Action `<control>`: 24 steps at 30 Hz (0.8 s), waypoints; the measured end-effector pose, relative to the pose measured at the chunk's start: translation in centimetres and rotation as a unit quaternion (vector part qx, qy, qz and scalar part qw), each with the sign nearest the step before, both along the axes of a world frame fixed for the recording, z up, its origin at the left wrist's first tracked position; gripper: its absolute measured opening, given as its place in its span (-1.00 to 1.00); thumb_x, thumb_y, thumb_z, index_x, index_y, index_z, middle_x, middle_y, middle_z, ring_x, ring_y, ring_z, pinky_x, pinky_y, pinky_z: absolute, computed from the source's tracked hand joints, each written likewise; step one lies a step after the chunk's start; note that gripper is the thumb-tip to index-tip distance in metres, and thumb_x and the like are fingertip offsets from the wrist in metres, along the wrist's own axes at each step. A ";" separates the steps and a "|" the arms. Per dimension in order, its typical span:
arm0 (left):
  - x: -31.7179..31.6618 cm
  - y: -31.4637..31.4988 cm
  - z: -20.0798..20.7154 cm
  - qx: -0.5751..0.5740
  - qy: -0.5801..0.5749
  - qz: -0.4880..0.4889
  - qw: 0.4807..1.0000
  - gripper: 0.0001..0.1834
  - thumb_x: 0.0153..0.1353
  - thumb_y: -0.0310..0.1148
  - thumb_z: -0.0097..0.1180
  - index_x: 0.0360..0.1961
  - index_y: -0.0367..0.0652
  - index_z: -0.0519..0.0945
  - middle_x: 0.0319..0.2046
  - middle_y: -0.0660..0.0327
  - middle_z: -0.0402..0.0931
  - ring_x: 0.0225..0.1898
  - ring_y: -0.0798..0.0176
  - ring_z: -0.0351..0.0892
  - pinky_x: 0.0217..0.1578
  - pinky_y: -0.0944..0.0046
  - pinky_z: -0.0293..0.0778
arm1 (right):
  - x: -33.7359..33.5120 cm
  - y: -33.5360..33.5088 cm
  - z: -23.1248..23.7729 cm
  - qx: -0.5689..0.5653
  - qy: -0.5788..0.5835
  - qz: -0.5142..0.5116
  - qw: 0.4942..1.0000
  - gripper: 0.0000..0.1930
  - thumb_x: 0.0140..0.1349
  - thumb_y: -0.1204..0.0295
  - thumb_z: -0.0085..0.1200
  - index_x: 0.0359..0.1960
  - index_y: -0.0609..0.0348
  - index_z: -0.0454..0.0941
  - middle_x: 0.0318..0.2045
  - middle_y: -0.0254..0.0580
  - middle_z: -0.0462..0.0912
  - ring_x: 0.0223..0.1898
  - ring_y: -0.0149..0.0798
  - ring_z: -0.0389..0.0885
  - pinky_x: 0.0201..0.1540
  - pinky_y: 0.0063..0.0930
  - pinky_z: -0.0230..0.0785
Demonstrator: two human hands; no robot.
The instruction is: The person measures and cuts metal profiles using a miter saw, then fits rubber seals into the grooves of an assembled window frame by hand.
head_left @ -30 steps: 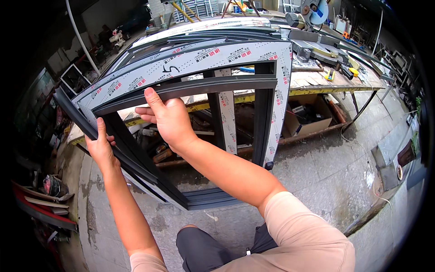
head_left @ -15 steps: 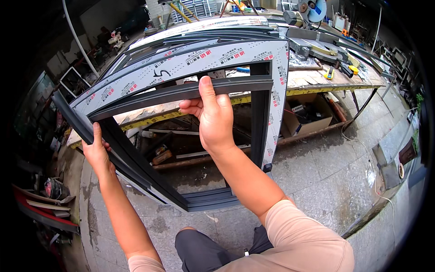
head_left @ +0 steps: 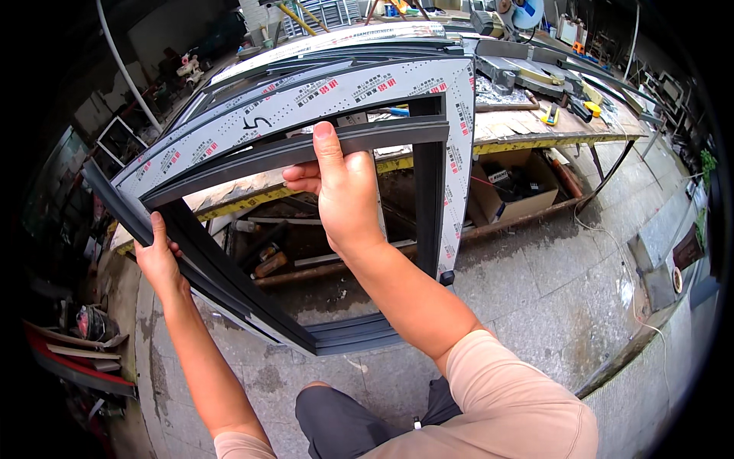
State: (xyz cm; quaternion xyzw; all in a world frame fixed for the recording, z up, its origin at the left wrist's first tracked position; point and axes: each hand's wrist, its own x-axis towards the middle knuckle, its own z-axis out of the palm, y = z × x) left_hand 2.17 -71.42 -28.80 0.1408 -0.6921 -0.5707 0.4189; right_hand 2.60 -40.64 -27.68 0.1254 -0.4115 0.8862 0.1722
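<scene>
A dark grey window frame (head_left: 453,176), its face covered in white printed film, stands tilted in front of me. Across its upper part runs a dark grey bar (head_left: 252,170), reaching from the left side to the right upright. My right hand (head_left: 345,187) is closed on this bar near its middle, thumb laid over the front and fingers curled behind and below. At the frame's left side, my left hand (head_left: 160,260) grips the dark edge profile with the thumb pointing up; its other fingers are partly hidden behind the profile.
Behind the frame is a workbench (head_left: 558,141) with long profiles piled on it and a cutting saw (head_left: 520,15) at the back. A yellow tape measure (head_left: 550,115) lies on the right. Beneath stands a cardboard box (head_left: 527,200). A cable (head_left: 623,252) crosses the paved floor.
The frame and both hands sit slightly further left and higher in the picture, and the background has shifted a little as well. Both hands keep the same hold.
</scene>
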 end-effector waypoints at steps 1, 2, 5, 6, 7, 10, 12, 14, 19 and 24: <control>0.0 -0.1 0.0 0.000 0.003 -0.005 1.000 -0.55 0.36 0.07 0.41 -0.18 -0.10 0.57 -0.60 0.43 0.31 -0.61 0.52 0.34 -0.58 0.42 0.28 | 0.0 0.0 -0.3 -0.009 -0.003 0.005 1.000 -0.53 0.60 -0.01 0.03 -0.10 0.25 0.61 -0.26 -0.18 0.75 -0.34 -0.35 0.76 -0.23 -0.46 0.70; 0.0 -0.2 -0.1 0.003 0.008 -0.011 1.000 -0.55 0.37 0.06 0.40 -0.18 -0.10 0.57 -0.60 0.43 0.31 -0.61 0.52 0.34 -0.58 0.43 0.29 | 0.1 0.0 -0.6 -0.015 -0.005 0.009 1.000 -0.52 0.60 -0.01 0.04 -0.09 0.25 0.61 -0.26 -0.18 0.75 -0.34 -0.35 0.76 -0.23 -0.46 0.70; -0.2 -0.5 -0.3 0.004 0.015 -0.013 1.000 -0.58 0.39 0.02 0.39 -0.18 -0.10 0.56 -0.59 0.42 0.33 -0.60 0.52 0.34 -0.57 0.43 0.28 | 0.9 -0.7 -1.3 -0.048 -0.015 -0.010 0.999 -0.51 0.60 0.03 0.06 -0.16 0.33 0.62 -0.32 -0.16 0.76 -0.38 -0.35 0.76 -0.26 -0.47 0.70; -0.2 -0.6 -0.4 0.002 0.017 -0.011 1.000 -0.59 0.40 0.01 0.38 -0.19 -0.10 0.56 -0.59 0.42 0.33 -0.60 0.52 0.34 -0.57 0.43 0.28 | 1.0 -0.8 -1.4 -0.062 -0.019 -0.021 0.998 -0.50 0.60 0.05 0.06 -0.20 0.37 0.63 -0.34 -0.16 0.76 -0.41 -0.36 0.76 -0.27 -0.47 0.70; -0.1 -0.6 -0.3 0.003 0.020 -0.015 1.000 -0.60 0.41 0.00 0.38 -0.19 -0.10 0.55 -0.59 0.42 0.33 -0.60 0.52 0.34 -0.57 0.43 0.28 | 0.6 -0.5 -1.5 -0.042 -0.003 -0.013 0.999 -0.49 0.59 0.03 0.06 -0.17 0.38 0.63 -0.33 -0.16 0.75 -0.38 -0.35 0.76 -0.24 -0.47 0.70; 0.1 -0.6 -0.9 0.004 0.020 -0.033 0.999 -0.62 0.43 -0.02 0.36 -0.20 -0.09 0.54 -0.59 0.41 0.34 -0.60 0.51 0.34 -0.57 0.43 0.28 | -0.7 -0.5 -0.3 -0.031 0.011 -0.003 0.999 -0.48 0.59 0.02 0.06 -0.15 0.37 0.62 -0.31 -0.16 0.74 -0.36 -0.35 0.76 -0.23 -0.47 0.71; -0.1 -1.1 -0.9 0.016 0.036 -0.045 0.998 -0.63 0.44 -0.03 0.35 -0.21 -0.09 0.53 -0.59 0.41 0.35 -0.61 0.51 0.34 -0.57 0.43 0.28 | -1.1 -0.4 0.1 -0.023 0.014 0.009 1.000 -0.48 0.59 0.00 0.06 -0.10 0.35 0.62 -0.25 -0.15 0.74 -0.32 -0.31 0.77 -0.21 -0.44 0.71; 0.0 -1.1 -0.8 0.022 0.036 -0.044 0.998 -0.64 0.44 -0.04 0.35 -0.21 -0.08 0.53 -0.59 0.42 0.35 -0.61 0.51 0.33 -0.57 0.43 0.27 | -1.3 -0.1 -0.1 -0.008 0.012 0.020 1.000 -0.47 0.59 -0.03 0.04 -0.04 0.32 0.63 -0.18 -0.11 0.76 -0.26 -0.25 0.79 -0.15 -0.40 0.71; -0.2 -1.1 -1.0 0.038 0.051 -0.061 0.996 -0.64 0.41 -0.04 0.38 -0.21 -0.06 0.54 -0.60 0.43 0.34 -0.62 0.52 0.31 -0.58 0.44 0.24 | -2.2 0.5 -0.4 0.003 0.039 0.042 0.998 -0.44 0.58 -0.09 0.01 -0.05 0.29 0.63 -0.17 -0.12 0.76 -0.23 -0.25 0.79 -0.10 -0.38 0.71; -0.2 -0.8 -0.8 0.038 0.051 -0.069 0.996 -0.63 0.39 -0.02 0.40 -0.19 -0.05 0.55 -0.60 0.44 0.34 -0.62 0.53 0.31 -0.58 0.44 0.23 | -2.6 1.0 -0.6 0.010 0.051 0.031 0.998 -0.42 0.56 -0.12 -0.01 -0.03 0.27 0.60 -0.16 -0.13 0.75 -0.19 -0.23 0.79 -0.06 -0.37 0.70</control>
